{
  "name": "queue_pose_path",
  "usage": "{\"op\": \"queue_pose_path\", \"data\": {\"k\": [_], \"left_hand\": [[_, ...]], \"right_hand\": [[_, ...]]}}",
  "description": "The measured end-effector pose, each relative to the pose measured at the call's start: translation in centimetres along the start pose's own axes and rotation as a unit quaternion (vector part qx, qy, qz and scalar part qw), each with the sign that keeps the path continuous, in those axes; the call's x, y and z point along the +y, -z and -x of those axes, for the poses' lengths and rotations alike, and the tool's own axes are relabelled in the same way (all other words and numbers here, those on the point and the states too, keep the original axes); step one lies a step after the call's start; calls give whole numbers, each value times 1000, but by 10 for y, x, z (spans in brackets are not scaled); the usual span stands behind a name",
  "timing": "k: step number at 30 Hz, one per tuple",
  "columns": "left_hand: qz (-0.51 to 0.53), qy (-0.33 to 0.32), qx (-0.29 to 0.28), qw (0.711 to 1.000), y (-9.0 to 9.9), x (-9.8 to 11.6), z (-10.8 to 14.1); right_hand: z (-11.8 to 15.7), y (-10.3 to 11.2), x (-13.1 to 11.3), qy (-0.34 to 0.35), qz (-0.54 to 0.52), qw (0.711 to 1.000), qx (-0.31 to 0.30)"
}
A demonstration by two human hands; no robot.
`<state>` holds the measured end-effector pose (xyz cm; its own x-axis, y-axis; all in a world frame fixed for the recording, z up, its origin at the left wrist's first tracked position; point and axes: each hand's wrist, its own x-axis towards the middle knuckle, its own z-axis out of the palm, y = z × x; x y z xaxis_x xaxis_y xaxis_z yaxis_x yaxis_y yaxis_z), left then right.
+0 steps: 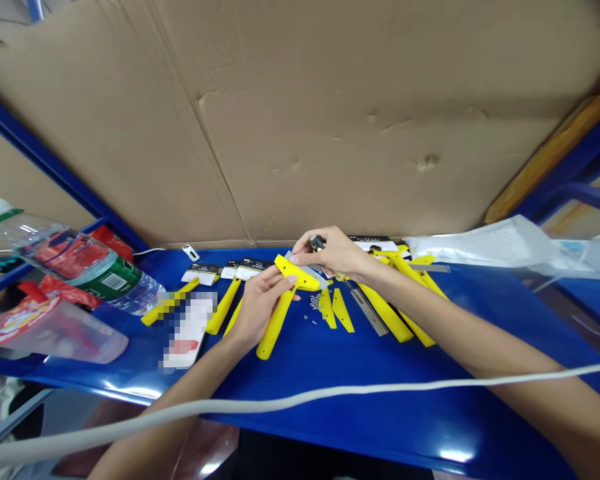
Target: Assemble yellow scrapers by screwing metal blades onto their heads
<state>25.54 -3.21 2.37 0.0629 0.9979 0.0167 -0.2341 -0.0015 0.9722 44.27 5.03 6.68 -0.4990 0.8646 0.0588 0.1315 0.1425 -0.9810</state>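
My left hand (260, 300) is closed around a yellow scraper (273, 330), its handle slanting down toward the front and its wide head tilted up. A thin metal blade (323, 277) shows along the head's far edge. My right hand (330, 250) pinches the head's upper end with the fingertips. In that same hand sits a dark-handled tool (319, 243), probably a screwdriver, mostly hidden by the fingers. Small screws (314, 307) lie in a pile below the hands, beside two loose yellow cover plates (343, 311).
More yellow scrapers (387, 313) and a metal blade (370, 310) lie right; others (223, 307) lie left beside black-and-white cards (253, 268). A phone (190, 333), plastic cup (80, 330) and water bottle (95, 267) stand left. A white cable (300, 399) crosses in front. Cardboard (300, 133) backs the blue shelf.
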Motion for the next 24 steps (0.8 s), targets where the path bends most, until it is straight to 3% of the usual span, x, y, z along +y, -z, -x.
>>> {"op": "queue_pose_path", "data": {"k": [6, 14, 24], "left_hand": [[1, -2, -21, 1000, 5, -4, 5], [7, 1, -7, 1000, 12, -4, 8], [26, -57, 52, 997, 11, -3, 10]], "right_hand": [[1, -10, 4, 16, -17, 1000, -4], [0, -20, 13, 27, -12, 1000, 1], [7, -2, -1, 65, 110, 990, -64]]}}
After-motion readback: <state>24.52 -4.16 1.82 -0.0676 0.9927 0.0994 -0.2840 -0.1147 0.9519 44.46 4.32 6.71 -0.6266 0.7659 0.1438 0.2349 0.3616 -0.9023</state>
